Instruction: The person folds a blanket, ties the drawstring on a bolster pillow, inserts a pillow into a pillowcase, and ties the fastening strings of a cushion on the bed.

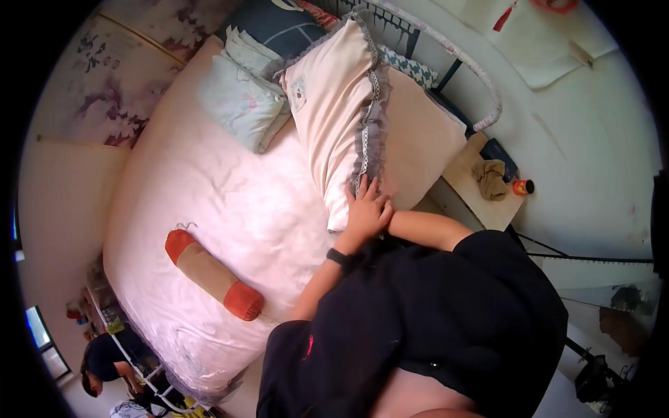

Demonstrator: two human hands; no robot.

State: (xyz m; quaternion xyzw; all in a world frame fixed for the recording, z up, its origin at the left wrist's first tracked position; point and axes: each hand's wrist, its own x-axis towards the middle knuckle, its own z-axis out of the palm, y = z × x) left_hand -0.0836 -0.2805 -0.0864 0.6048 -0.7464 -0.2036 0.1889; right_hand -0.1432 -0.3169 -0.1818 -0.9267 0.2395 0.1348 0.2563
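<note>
My left hand (366,213), with a black band on its wrist, lies on the lower corner of a pale pink pillow (324,97). Its fingers are spread over the pillow's grey ruffled, lace-trimmed edge. From the right, my right forearm (428,230) reaches to the same corner. The right hand itself is hidden behind the left hand and wrist, so its fingers do not show. The pillow lies at a slant on the bed, partly over a flat pink piece of bedding (421,136).
On the pink bedsheet (230,181) lie a red-and-tan bolster (212,275) and folded pale-blue cloth (247,101). A dark cushion (275,31) is by the metal headboard (463,56). A side table (463,177) holds brown cloth (490,180) and a small can (523,187). Another person (104,362) bends beyond the bed's foot.
</note>
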